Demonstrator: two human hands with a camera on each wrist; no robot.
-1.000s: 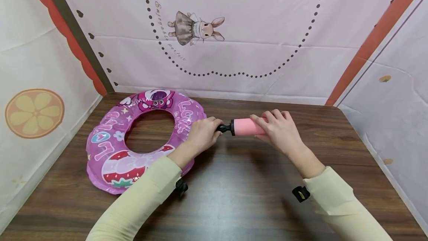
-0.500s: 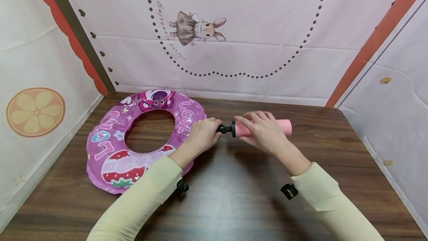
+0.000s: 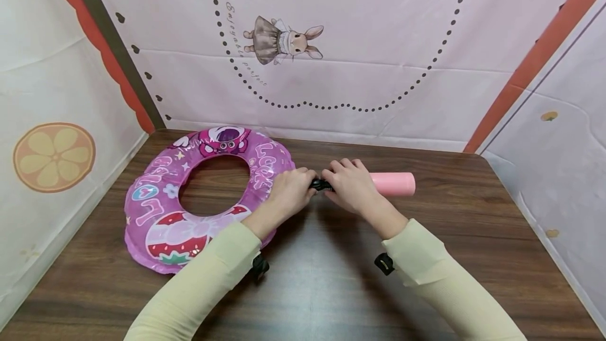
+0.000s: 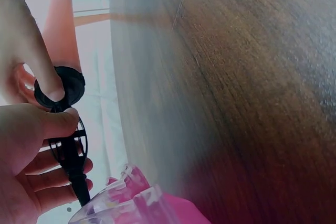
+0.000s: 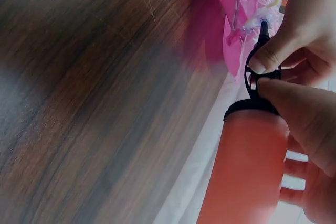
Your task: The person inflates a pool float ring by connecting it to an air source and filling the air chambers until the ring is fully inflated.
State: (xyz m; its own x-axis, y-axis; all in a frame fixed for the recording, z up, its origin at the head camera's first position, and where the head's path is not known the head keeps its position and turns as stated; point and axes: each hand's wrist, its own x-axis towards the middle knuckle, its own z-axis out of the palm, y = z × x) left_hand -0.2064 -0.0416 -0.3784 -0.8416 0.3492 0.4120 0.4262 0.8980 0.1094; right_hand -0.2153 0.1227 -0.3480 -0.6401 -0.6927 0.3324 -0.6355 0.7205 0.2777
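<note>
A pink hand pump (image 3: pixel 395 183) with a black collar and slim black nozzle (image 4: pixel 68 153) lies level above the table. My left hand (image 3: pixel 291 191) grips the nozzle between thumb and fingers. Around the collar end, my right hand (image 3: pixel 352 186) holds the pump, its thumb on the black part by the nozzle's base. To the left lies a purple inflated swim ring (image 3: pixel 152 212) printed with a cartoon bear and strawberries. In the right wrist view, the nozzle tip meets the ring's clear valve (image 5: pixel 262 18); how deep it sits cannot be told.
The dark wood table (image 3: pixel 473 257) carries the ring on its left half. Behind it hangs a pale printed cloth (image 3: pixel 360 25), with more cloth at both sides. Black wrist cameras (image 3: pixel 384 263) hang below the sleeves.
My right hand has slid left along the pump, from its far end to the collar beside my left hand. The pink far end is now uncovered. The left hand keeps its hold.
</note>
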